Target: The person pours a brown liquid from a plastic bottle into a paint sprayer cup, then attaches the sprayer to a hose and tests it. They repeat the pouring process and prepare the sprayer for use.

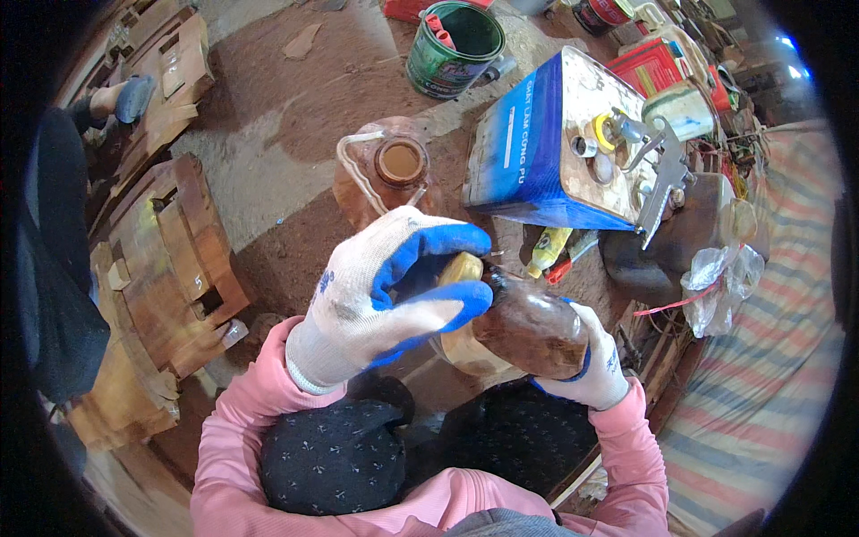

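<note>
A brown, see-through plastic bottle (530, 327) lies tilted in front of me, its neck towards the left. My right hand (601, 362), in a white glove with a blue palm, is closed round its lower end. At the neck, my left hand (394, 295), gloved alike, has thumb and forefinger bent round a yellowish cap (463, 268). Whether the cap sits on the neck or just off it cannot be made out. Beneath the bottle, a pale beige container (470, 351) shows in part between my knees. Just beyond my left hand stands an open-mouthed brown jug (380, 170) with a pale handle.
A blue and white square can (528, 143) stands right of the jug, with a metal clamp-like tool (662, 179) and small caps on top. Behind is a green bucket (452, 54). A yellow bottle (548, 249) lies nearby. Flattened cardboard (179, 268) and another person's foot (134, 98) are left.
</note>
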The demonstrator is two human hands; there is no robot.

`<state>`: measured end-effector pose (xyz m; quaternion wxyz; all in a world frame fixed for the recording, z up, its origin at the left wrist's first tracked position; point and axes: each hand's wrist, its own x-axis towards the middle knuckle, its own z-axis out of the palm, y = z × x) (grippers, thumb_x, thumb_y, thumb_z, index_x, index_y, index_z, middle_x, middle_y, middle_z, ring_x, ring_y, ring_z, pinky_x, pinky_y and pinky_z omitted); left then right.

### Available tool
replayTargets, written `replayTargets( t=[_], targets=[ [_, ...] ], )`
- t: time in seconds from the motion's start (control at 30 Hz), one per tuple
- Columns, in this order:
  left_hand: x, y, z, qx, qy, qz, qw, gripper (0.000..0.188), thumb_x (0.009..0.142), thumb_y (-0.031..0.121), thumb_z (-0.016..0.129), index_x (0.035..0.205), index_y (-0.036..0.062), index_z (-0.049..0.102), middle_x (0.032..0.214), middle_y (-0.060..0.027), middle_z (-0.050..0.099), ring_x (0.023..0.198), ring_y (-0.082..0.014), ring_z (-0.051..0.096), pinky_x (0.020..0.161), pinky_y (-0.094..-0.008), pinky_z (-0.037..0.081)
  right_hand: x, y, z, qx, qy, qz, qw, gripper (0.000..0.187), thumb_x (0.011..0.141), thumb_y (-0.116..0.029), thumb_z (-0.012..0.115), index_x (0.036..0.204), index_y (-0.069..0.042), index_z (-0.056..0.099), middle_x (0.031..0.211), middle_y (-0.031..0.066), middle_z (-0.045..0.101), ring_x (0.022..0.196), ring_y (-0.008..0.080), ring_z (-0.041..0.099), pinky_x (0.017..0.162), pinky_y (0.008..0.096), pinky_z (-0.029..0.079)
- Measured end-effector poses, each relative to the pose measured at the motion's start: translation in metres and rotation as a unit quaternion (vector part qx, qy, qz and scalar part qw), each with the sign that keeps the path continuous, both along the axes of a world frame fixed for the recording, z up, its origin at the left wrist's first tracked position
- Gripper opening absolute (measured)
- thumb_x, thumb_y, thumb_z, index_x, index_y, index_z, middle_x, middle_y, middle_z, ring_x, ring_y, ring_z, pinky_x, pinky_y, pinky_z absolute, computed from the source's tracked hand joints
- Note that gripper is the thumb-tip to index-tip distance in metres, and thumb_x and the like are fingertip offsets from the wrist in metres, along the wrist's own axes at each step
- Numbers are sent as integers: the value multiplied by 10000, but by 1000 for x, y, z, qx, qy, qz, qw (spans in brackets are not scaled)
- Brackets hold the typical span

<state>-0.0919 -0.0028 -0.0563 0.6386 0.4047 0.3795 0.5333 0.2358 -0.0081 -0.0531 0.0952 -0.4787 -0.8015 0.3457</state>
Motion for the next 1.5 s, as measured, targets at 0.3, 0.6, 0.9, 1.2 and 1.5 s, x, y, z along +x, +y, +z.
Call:
replayTargets(
  t=[0.3,0.6,0.9,1.2,1.5],
  targets=[
    [0,-9,2,60,292,-40,954,357,705,136,883,979,-4,702,845,-39,562,748,-130,527,671,-266,415,6,-10,-9,85,-27,56,994,926,594,-196,917,1389,-36,470,1211,199,631,1039,389,675,878,422,560],
    [2,-24,-5,-12,305,-73,950,420,657,149,919,960,-21,683,828,-13,549,715,-92,502,634,-236,382,12,-24,-15,41,-10,85,995,836,686,-287,868,1390,-41,490,1194,191,620,1012,359,671,837,414,560],
    [-2,-30,-9,-155,353,-105,917,131,808,105,675,812,3,592,771,-10,535,727,-87,506,667,-244,390,13,-33,-22,110,-85,95,986,874,633,-299,855,1394,-63,495,1263,179,563,1014,355,645,843,423,548],
    [11,-22,-8,-124,227,-42,965,209,827,56,764,1000,29,649,905,14,572,802,-74,541,721,-231,425,18,-30,-24,56,-23,51,997,843,681,-290,845,1400,-53,473,1224,195,595,1046,362,647,855,430,544],
    [6,-16,3,-36,203,-98,974,544,755,-22,777,1285,-9,651,1219,-56,560,1114,-139,570,971,-266,440,22,-23,-18,55,4,42,998,816,666,-210,860,1369,-39,484,1135,167,617,969,368,667,808,416,552]
  ],
)
